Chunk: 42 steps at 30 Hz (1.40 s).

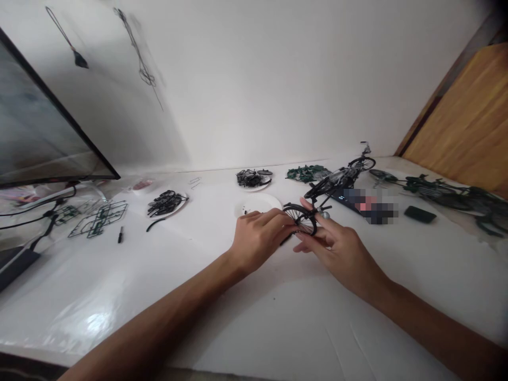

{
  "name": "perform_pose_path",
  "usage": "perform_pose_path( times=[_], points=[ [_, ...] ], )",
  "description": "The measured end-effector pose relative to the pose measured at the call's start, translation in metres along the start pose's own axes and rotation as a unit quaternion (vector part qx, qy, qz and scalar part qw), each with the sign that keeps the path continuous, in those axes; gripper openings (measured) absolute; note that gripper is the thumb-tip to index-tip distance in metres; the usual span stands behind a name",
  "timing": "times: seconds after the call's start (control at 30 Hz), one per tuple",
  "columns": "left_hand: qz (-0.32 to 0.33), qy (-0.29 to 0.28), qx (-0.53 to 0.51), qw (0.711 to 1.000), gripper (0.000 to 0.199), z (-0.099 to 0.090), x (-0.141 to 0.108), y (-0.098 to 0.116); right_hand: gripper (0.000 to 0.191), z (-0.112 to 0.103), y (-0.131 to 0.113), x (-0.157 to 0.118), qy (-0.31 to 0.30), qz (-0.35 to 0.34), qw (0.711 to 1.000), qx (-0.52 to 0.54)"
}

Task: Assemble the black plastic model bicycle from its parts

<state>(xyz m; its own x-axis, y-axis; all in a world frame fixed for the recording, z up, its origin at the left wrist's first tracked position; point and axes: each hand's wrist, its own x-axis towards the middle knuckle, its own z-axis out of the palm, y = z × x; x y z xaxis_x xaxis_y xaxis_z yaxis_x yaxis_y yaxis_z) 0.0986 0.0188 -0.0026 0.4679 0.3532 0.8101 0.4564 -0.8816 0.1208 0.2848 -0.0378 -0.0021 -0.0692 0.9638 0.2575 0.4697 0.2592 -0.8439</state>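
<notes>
My right hand [337,246] is closed around a small black model bicycle [297,216], thumb below and a finger reaching up behind its wheel. The spoked wheel faces me, and a small silvery round part sits beside my fingers. My left hand [257,233] pinches the near side of this wheel, with its fingers bunched together. What lies between the left fingertips, apart from the wheel, is hidden. Just behind my hands stands another dark model bicycle [337,179] with silver handlebars; where it meets the held one is unclear.
A white plate [272,200] lies behind my left hand. Black parts [167,202], more black parts [251,178] and green parts [305,173] sit in piles. Left are green part frames [99,218], a small screwdriver [120,235] and a monitor [43,121]. A phone [357,203] lies right.
</notes>
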Motion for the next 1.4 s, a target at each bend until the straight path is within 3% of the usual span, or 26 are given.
perform_pose_path(
  times=[0.3, 0.5, 0.77, 1.17, 1.4],
  points=[
    [-0.022, 0.06, -0.029, 0.998, 0.008, 0.008, 0.0, 0.006, 0.075, -0.002, -0.005, -0.001, -0.03, 0.054, 0.996, 0.068],
    [-0.01, 0.033, -0.049, 0.998, 0.011, 0.005, 0.001, 0.007, 0.077, -0.001, -0.008, 0.0, -0.044, 0.085, 0.986, 0.139],
    [-0.134, 0.027, -0.097, 0.986, 0.01, 0.007, -0.001, 0.012, 0.057, 0.004, -0.006, -0.001, -0.056, 0.076, 0.982, 0.166],
    [-0.071, -0.021, -0.164, 0.984, 0.021, -0.001, 0.0, 0.005, 0.03, -0.004, -0.009, -0.001, -0.11, 0.111, 0.97, 0.184],
    [-0.12, -0.01, -0.153, 0.981, 0.014, 0.006, -0.006, 0.004, 0.045, 0.001, 0.001, -0.002, -0.069, 0.1, 0.983, 0.139]
  ],
)
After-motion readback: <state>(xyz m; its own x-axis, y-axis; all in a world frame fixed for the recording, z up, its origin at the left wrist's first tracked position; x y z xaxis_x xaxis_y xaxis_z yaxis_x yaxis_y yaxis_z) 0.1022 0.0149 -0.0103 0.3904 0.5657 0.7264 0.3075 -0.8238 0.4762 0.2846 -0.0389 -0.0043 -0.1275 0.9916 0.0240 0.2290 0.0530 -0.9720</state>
